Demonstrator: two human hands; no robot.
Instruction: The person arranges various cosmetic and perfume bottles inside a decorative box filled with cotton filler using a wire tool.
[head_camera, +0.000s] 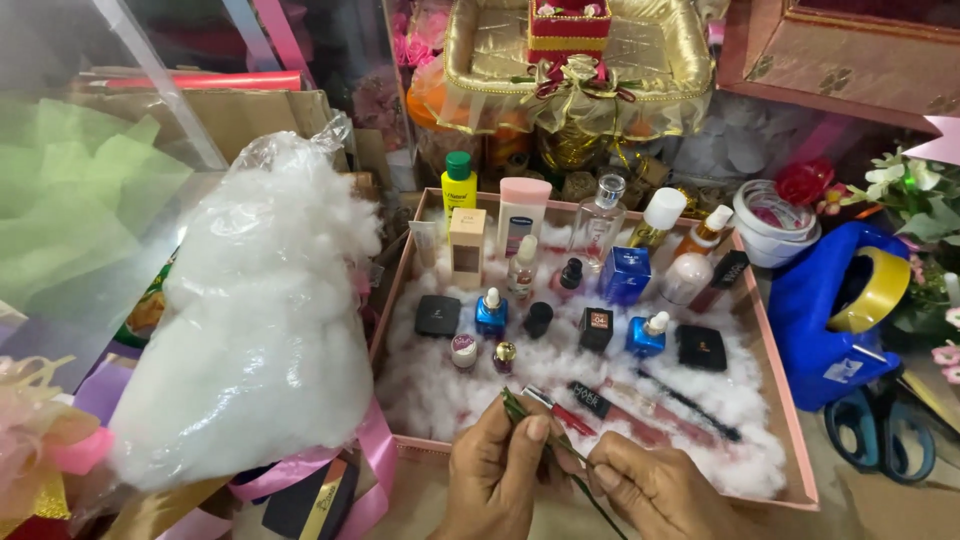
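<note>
Cluttered craft floor fills the frame: a bag of white stuffing at centre left, a gold satin tray at the top, a blue tape dispenser and scissors at the right. Mid-frame sits a shallow pink box lined with white fluff, with small bottles and compacts set in rows on it. At the bottom centre I see both hands over the box's near edge. My left hand pinches the upper end of a thin green stem between thumb and forefinger; my right hand is closed on its lower part. Whether the stem carries a leaf or bud at its tip I can't quite tell. To do this well I'd keep both pinches light, work close to the fingertips so the stem doesn't kink, and stay clear of the lipsticks lying just above the hands
</note>
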